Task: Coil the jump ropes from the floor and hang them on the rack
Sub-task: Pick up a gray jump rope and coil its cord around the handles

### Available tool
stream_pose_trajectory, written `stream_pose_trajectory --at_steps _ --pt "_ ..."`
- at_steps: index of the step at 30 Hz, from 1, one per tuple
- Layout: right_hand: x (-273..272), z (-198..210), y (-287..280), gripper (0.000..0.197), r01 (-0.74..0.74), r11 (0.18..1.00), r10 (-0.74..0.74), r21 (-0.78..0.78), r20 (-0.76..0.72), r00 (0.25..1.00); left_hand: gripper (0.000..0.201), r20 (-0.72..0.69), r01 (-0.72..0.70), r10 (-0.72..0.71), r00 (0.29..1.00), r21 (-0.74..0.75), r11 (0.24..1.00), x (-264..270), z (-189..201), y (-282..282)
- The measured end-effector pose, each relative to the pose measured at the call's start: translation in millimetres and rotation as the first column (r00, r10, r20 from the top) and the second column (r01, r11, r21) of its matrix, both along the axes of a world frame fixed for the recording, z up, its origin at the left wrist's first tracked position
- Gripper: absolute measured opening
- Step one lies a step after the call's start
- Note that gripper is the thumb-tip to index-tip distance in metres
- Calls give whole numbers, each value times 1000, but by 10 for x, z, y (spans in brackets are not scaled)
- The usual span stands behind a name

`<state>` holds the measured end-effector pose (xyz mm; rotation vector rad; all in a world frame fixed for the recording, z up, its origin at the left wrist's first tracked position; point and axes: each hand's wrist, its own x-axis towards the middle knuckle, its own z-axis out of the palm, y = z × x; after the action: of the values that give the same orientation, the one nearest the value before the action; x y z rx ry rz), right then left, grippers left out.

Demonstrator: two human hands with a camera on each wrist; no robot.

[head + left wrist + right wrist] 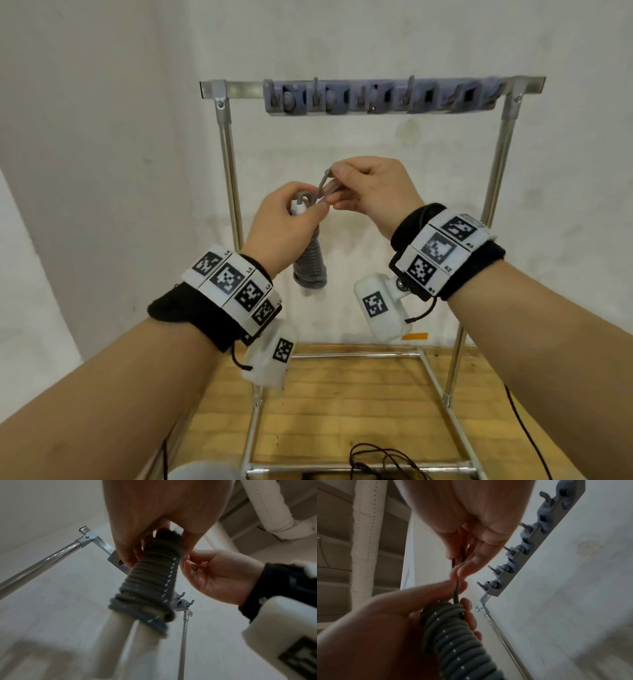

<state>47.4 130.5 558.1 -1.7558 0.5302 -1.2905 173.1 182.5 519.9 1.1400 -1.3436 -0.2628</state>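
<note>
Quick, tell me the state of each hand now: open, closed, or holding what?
Left hand: closed, gripping the top of the coiled jump rope.
Right hand: closed, pinching the rope's free loop.

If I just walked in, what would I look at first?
Probably the two hands in the middle, in front of the rack: the left hand grips a grey rope wound tightly round its white handles, and the right hand pinches a loop of it at the top. Next you would spot the row of grey hooks on the rack's top bar, higher up, with nothing hanging on it.
</note>
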Motion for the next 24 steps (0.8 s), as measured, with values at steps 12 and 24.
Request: stream_pose_trajectory --at_steps 12,24 --pt "506 215 -249 18 64 996 -51 -57 202 978 9 -158 -61 33 987 -174 983 357 383 -445" --pt "1074 794 -929 20 185 979 -172 -84 145 974 17 -72 -233 222 972 -243 942 871 1030 -1034"
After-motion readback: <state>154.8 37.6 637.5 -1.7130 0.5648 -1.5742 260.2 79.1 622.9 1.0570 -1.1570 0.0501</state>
